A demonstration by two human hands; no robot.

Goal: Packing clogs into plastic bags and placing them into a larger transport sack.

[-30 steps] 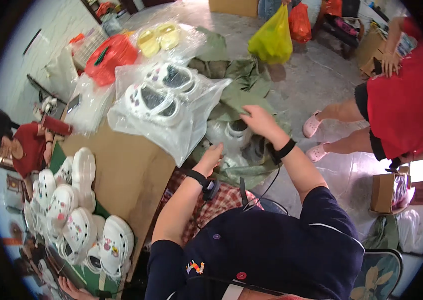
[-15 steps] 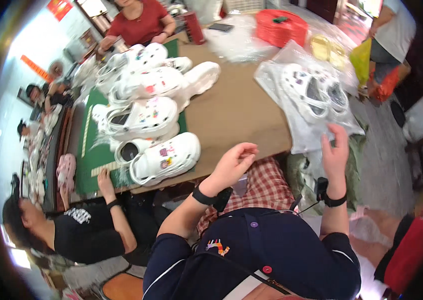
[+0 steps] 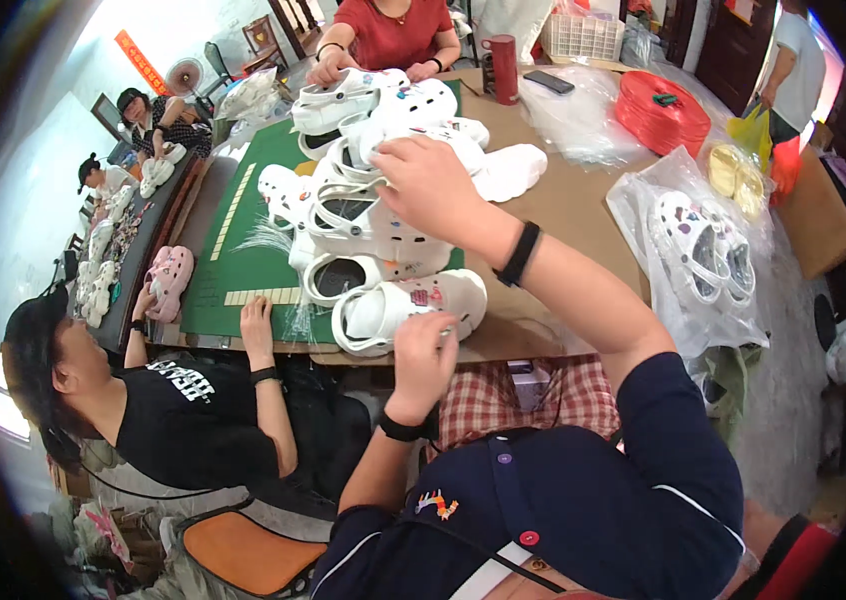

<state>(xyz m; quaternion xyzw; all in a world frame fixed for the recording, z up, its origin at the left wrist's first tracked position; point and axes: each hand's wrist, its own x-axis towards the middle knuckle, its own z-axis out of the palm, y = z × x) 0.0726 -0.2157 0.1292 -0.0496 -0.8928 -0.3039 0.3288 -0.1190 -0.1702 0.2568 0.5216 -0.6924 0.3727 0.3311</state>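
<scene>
- The wearer's 2 bare hands work over a surface point(image 3: 578, 260) heaped with footwear: the right hand point(image 3: 433, 190) reaches across the pile of white clogs point(image 3: 378, 228), fingers bent downward; whether it grips a shoe cannot be told.
- The left hand point(image 3: 423, 360), fingers curled, sits in front of the nearest clog point(image 3: 438, 290) at the surface's near edge; contact, or anything inside the curl, cannot be made out.
- The pile lies left of the surface's middle, partly on a green mat point(image 3: 218, 312), its shoes stacked at various angles, several dotted with colorful charms.
- By the look of things, decorating is well along on these clogs and bagging is not: the pile lies loose, while 1 white pair point(image 3: 691, 240) rests in a clear plastic bag point(image 3: 633, 205) at right.
- Beyond that bag sits a yellow pair point(image 3: 736, 177), on or inside clear plastic; near it stand a red roll of plastic point(image 3: 661, 112), flat clear plastic point(image 3: 583, 125) and a phone point(image 3: 549, 82).
- At left, a co-worker in black point(image 3: 198, 420) touches pink clogs point(image 3: 171, 280); across the surface, a person in red point(image 3: 398, 40) reaches to the pile's far end.
</scene>
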